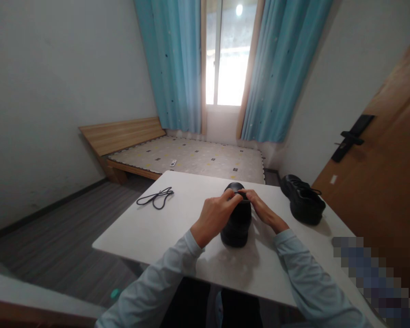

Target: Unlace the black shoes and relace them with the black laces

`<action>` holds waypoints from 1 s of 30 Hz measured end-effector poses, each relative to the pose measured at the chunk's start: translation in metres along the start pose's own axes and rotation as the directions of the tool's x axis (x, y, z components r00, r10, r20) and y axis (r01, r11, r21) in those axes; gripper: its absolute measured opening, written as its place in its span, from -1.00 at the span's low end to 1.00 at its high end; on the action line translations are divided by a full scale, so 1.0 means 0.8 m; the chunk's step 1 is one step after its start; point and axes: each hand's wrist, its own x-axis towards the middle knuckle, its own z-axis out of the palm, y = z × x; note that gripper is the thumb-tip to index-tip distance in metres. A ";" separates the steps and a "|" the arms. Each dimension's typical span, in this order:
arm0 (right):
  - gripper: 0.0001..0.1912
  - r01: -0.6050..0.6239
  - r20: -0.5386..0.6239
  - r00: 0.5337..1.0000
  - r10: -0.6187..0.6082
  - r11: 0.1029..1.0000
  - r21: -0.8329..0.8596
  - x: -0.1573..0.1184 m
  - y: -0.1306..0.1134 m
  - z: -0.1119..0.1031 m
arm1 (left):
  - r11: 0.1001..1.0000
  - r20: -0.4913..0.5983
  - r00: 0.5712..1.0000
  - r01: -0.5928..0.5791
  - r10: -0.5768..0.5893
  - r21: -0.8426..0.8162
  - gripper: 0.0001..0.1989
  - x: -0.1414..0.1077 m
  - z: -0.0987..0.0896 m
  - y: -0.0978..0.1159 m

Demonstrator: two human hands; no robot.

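A black shoe stands upright on the white table, its heel toward me and its toe toward the window. My left hand reaches over its upper part from the left, fingers closed near the lace area. From the right, my right hand meets it there, with fingertips closed at the shoe's front. What the fingertips pinch is too small to make out. A loose black shoelace lies looped at the table's far left. Another black shoe, with laces in it, rests at the right.
Past the table is a bed with a small white remote on it. A wooden door with a black handle stands at the right. Blue curtains hang beside the window. A pixelated patch covers the lower right.
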 end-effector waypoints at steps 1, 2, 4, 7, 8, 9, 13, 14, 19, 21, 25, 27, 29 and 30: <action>-0.50 -0.005 -0.004 1.000 0.005 1.000 0.008 -0.001 -0.001 0.000 | 1.000 -0.010 1.000 0.006 -0.006 -0.005 -0.75 0.001 0.000 -0.001; -0.50 -0.006 -0.008 1.000 0.006 1.000 0.014 -0.001 -0.002 -0.001 | 1.000 -0.019 1.000 0.012 -0.013 -0.011 -0.74 0.002 -0.001 -0.001; -0.49 0.001 -0.015 1.000 -0.001 1.000 0.021 -0.001 -0.002 -0.001 | 0.999 -0.036 0.999 0.029 -0.030 -0.028 -0.74 0.005 -0.003 -0.002; -0.48 0.011 -0.023 1.000 -0.011 0.999 0.030 0.000 -0.001 0.000 | 0.997 -0.056 0.997 0.054 -0.057 -0.057 -0.74 0.010 -0.007 -0.004; -0.48 0.012 -0.026 1.000 -0.011 0.999 0.032 0.000 -0.001 0.000 | 0.996 -0.061 0.996 0.062 -0.066 -0.066 -0.75 0.013 -0.008 -0.005; -0.47 0.011 -0.032 0.999 -0.010 0.999 0.034 0.001 -0.002 -0.001 | 0.995 -0.065 0.995 0.070 -0.075 -0.073 -0.75 0.015 -0.009 -0.005; -0.40 0.018 -0.040 0.999 -0.016 0.999 0.045 0.001 -0.013 -0.003 | 0.989 -0.087 0.990 0.102 -0.112 -0.110 -0.75 0.024 -0.012 -0.005; -0.38 0.023 -0.040 0.999 -0.021 0.998 0.052 0.001 -0.017 -0.003 | 0.987 -0.094 0.988 0.111 -0.122 -0.120 -0.76 0.026 -0.013 -0.004; -0.28 0.134 -0.077 0.989 -0.127 0.986 0.095 0.003 -0.027 -0.006 | 0.979 -0.153 0.973 0.151 -0.171 -0.134 -0.77 0.041 -0.025 0.000; -0.25 0.199 -0.094 0.977 -0.189 0.974 0.107 0.004 -0.028 -0.007 | 0.978 -0.167 0.969 0.162 -0.182 -0.130 -0.77 0.047 -0.031 0.001; -0.35 0.229 -0.051 0.973 -0.227 0.972 0.053 0.002 -0.034 -0.008 | 0.978 -0.190 0.964 0.165 -0.188 -0.131 -0.76 0.058 -0.041 0.005; -0.48 0.221 -0.021 0.975 -0.221 0.975 -0.010 0.000 -0.036 -0.008 | 0.977 -0.221 0.957 0.161 -0.190 -0.140 -0.76 0.063 -0.048 0.007; -0.59 0.223 -0.017 0.974 -0.224 0.973 -0.053 -0.001 -0.036 -0.007 | 0.976 -0.271 0.944 0.151 -0.190 -0.156 -0.75 0.065 -0.055 0.007; -0.62 0.226 -0.024 0.973 -0.228 0.972 -0.064 -0.001 -0.036 -0.006 | 0.976 -0.301 0.935 0.141 -0.187 -0.166 -0.75 0.065 -0.060 0.007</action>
